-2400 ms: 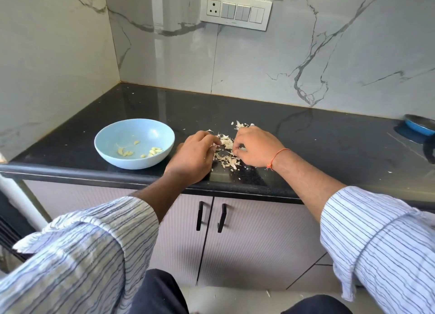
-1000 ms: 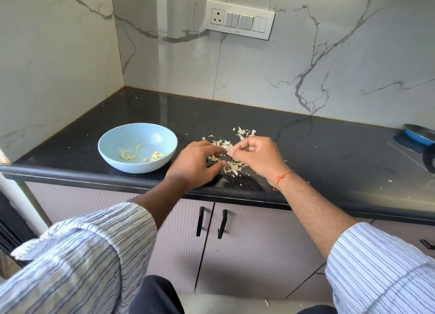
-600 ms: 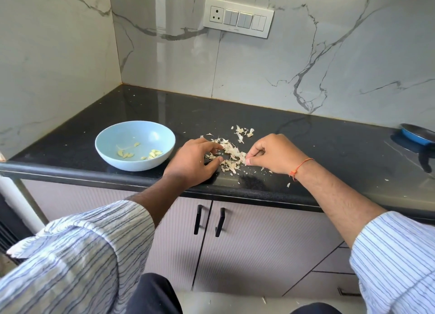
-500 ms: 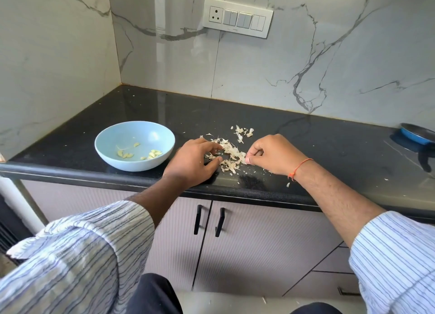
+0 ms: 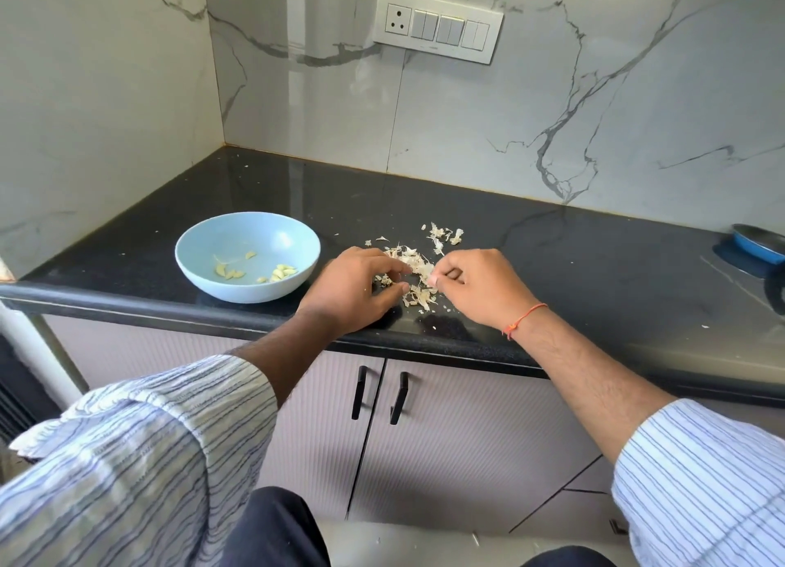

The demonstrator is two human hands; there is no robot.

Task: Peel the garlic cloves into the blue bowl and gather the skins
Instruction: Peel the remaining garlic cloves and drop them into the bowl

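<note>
Black surface (image 5: 552, 265) met marble walls; left grip (image 5: 354, 288) loosely curled and right grip (image 5: 475, 288) pinching garlic skins (image 5: 418, 269) beside the blue bowl (image 5: 248, 231).

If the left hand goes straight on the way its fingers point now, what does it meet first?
Probably the pile of garlic skins, which lies just ahead of the left hand, then the right hand. Depth is unclear.

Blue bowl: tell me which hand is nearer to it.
Left. The left hand sits just right of the blue bowl; the right hand lies farther right, beyond the garlic skins.
</note>
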